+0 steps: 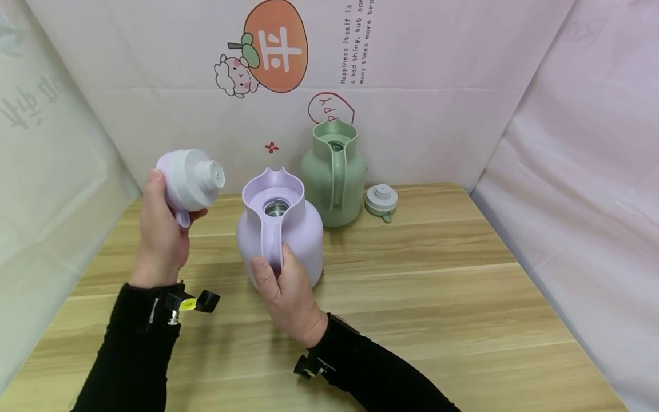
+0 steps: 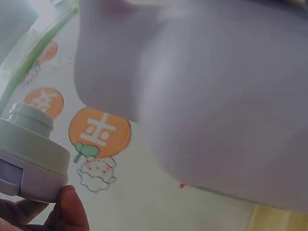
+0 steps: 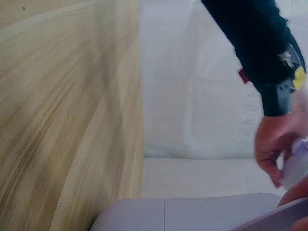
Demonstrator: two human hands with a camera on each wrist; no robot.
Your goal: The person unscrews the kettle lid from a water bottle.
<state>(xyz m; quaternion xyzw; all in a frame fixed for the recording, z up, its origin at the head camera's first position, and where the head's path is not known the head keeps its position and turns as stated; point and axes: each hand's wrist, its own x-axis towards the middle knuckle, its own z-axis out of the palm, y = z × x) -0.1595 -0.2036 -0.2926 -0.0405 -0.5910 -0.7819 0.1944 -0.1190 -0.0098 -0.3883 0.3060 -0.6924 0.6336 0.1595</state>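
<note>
My left hand (image 1: 163, 229) holds a lilac and white jug lid (image 1: 191, 178) up in the air, tilted so its threaded white plug points right. In the left wrist view the same lid (image 2: 33, 154) shows its white plug upward, with fingertips under its lilac edge. With my right hand (image 1: 289, 297) I grip the handle of a lilac thermos jug (image 1: 306, 240), thumb and fingers about its lower part. The jug's mouth is uncovered, and its shiny round inner opening faces up. The lilac jug body (image 3: 192, 211) also fills the bottom of the right wrist view.
Behind the lilac jug stands a green thermos jug (image 1: 350, 194), its mouth uncovered too. Beside it on the wooden table (image 1: 437, 297) lies a white and green lid (image 1: 381, 200), plug upward. A printed white cloth (image 1: 427, 114) hangs along the table's back edge.
</note>
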